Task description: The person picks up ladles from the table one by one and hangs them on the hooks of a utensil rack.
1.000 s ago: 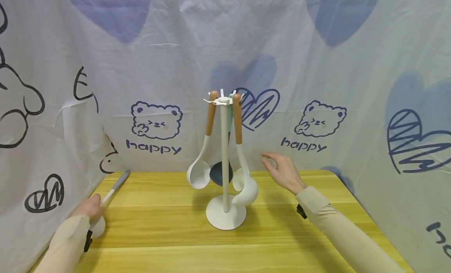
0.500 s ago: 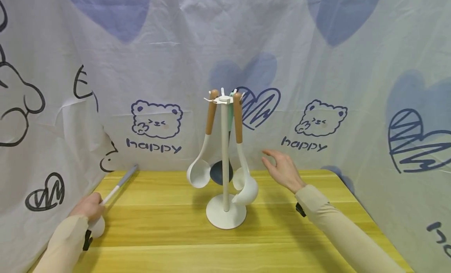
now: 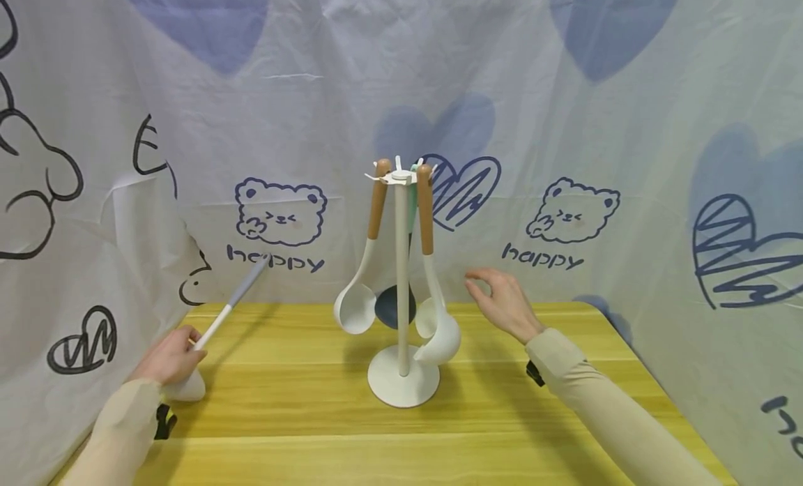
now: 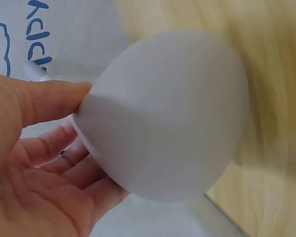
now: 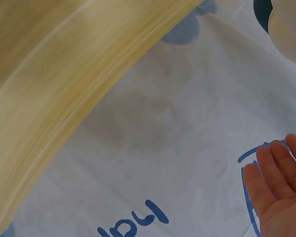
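Observation:
My left hand (image 3: pixel 169 357) pinches a white ladle (image 3: pixel 215 328) by its neck, close to the bowl. The grey handle (image 3: pixel 249 280) slants up and away over the back edge of the table. In the left wrist view the ladle's rounded bowl (image 4: pixel 172 116) faces the camera, thumb on one side and fingers curled on the other. My right hand (image 3: pixel 505 305) hovers to the right of a white utensil rack (image 3: pixel 402 277), fingers loosely extended and holding nothing. On that rack hang two white ladles with wooden handles (image 3: pixel 425 214), a dark ladle (image 3: pixel 387 309) and a cream bowl (image 3: pixel 426 319) partly hidden behind.
The rack's round base (image 3: pixel 401 395) stands mid-table on the yellow wood-grain tabletop (image 3: pixel 282 416). Curtains (image 3: pixel 282 123) printed with hearts and bears close off the back and both sides. White hook arms (image 3: pixel 399 173) spread from the rack's top.
My left hand has turned and shifted slightly right, lifting the ladle's handle end up and rightward from the table's back-left corner. The right hand stays in place.

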Tool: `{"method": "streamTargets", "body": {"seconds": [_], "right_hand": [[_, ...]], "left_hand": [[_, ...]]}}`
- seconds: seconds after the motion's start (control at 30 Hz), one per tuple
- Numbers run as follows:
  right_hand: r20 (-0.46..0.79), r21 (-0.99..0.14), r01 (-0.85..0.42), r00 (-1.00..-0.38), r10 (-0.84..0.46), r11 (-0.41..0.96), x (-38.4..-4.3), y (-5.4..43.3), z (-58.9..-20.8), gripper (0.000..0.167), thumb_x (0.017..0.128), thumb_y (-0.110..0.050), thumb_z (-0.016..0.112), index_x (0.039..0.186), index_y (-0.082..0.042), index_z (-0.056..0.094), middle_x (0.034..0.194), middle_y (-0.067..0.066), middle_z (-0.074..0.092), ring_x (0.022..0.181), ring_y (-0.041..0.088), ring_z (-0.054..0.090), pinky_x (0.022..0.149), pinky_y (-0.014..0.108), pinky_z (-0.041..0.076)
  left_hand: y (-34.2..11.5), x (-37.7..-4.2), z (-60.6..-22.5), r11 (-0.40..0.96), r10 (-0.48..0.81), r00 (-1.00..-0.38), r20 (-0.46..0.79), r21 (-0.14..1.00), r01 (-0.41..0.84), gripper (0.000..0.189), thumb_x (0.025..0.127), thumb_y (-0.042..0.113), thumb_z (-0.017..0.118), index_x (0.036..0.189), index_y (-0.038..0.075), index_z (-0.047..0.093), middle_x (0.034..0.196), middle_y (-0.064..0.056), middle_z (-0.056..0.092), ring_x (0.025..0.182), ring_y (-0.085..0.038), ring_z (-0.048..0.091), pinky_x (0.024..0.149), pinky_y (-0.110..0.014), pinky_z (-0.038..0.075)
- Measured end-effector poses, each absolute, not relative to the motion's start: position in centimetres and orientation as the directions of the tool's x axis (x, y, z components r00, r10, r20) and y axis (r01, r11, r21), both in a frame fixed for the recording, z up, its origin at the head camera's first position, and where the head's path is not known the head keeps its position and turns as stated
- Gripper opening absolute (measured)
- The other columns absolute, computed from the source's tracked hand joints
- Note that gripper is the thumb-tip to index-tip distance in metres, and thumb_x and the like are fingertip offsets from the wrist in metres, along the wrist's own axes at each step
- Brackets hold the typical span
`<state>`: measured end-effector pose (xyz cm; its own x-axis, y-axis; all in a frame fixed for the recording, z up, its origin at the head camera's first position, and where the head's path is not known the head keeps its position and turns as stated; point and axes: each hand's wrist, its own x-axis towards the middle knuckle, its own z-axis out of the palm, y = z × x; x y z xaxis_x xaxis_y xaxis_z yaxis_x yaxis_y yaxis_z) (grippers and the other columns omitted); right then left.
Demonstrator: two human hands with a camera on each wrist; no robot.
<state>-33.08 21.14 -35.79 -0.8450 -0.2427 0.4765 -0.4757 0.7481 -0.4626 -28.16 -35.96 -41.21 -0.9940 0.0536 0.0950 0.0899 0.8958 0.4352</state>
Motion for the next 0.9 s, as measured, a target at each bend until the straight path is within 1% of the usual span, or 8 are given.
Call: {"method": "streamTargets", "body": {"seconds": [0.13,0.33,0.57,0.63,0.77,0.83,0.9], "right_hand": [[0.482,-0.456,-0.486,-0.839,-0.252,0.745,-33.1,21.2,-35.9,0.032,0.101,-0.025,0.054,0.123,-0.005,0.065,0.128,0.016,0.065,0.12,0.034,0.06,0.102,0.051,0.049],[0.492,-0.459,-0.492,-0.834,-0.25,0.739,-33.1,21.1,-35.8,0.031,0.101,-0.025,0.055,0.122,-0.005,0.067,0.126,0.016,0.066,0.119,0.034,0.061,0.101,0.051,0.05],[0.478,-0.473,-0.483,-0.843,-0.246,0.736,-33.1,20.9,-35.4,0.033,0.101,-0.026,0.054,0.125,-0.005,0.065,0.128,0.016,0.064,0.12,0.034,0.06,0.101,0.051,0.049],[0.476,-0.477,-0.482,-0.845,-0.246,0.735,-33.0,20.8,-35.2,0.034,0.101,-0.027,0.053,0.125,-0.005,0.064,0.129,0.015,0.064,0.12,0.034,0.06,0.101,0.051,0.05],[0.481,-0.476,-0.484,-0.842,-0.244,0.734,-32.9,20.4,-35.0,0.034,0.101,-0.027,0.053,0.126,-0.005,0.064,0.128,0.015,0.065,0.119,0.033,0.06,0.101,0.05,0.05],[0.481,-0.478,-0.483,-0.843,-0.242,0.734,-32.9,20.3,-34.8,0.034,0.102,-0.027,0.053,0.126,-0.005,0.064,0.128,0.015,0.065,0.119,0.033,0.06,0.101,0.049,0.05],[0.478,-0.481,-0.483,-0.844,-0.242,0.732,-32.8,20.1,-34.7,0.035,0.102,-0.027,0.053,0.126,-0.005,0.064,0.129,0.014,0.064,0.119,0.033,0.06,0.1,0.049,0.051]], "left_hand": [[-35.0,-28.3,-41.0,0.889,0.045,-0.988,0.146,0.446,0.107,0.021,0.089,0.012,0.062,0.1,-0.005,0.056,0.079,-0.011,0.065,0.066,-0.018,0.055,0.058,-0.03,0.042],[-33.6,-28.6,-40.9,0.882,0.04,-0.972,0.231,0.449,0.142,0.02,0.092,0.013,0.061,0.099,-0.004,0.054,0.079,-0.01,0.065,0.066,-0.018,0.055,0.058,-0.031,0.043],[-31.9,-28.6,-40.0,0.863,0.031,-0.953,0.302,0.472,0.178,0.021,0.093,0.012,0.061,0.104,-0.002,0.05,0.076,-0.01,0.062,0.062,-0.018,0.051,0.052,-0.029,0.041],[-31.4,-28.5,-39.7,0.859,0.021,-0.947,0.321,0.479,0.181,0.021,0.092,0.011,0.062,0.105,-0.002,0.051,0.079,-0.012,0.064,0.063,-0.019,0.053,0.053,-0.029,0.042],[-30.4,-28.6,-39.2,0.848,0.02,-0.94,0.342,0.492,0.197,0.023,0.093,0.009,0.061,0.112,-0.002,0.055,0.089,-0.019,0.067,0.067,-0.021,0.056,0.056,-0.03,0.044],[-29.9,-28.7,-39.0,0.843,0.023,-0.938,0.347,0.497,0.205,0.022,0.094,0.009,0.06,0.113,-0.001,0.056,0.09,-0.019,0.068,0.067,-0.02,0.056,0.057,-0.029,0.044],[-29.6,-28.8,-38.9,0.837,0.026,-0.936,0.35,0.505,0.212,0.019,0.095,0.009,0.06,0.111,0.0,0.057,0.086,-0.016,0.066,0.066,-0.02,0.054,0.057,-0.029,0.043]]}}
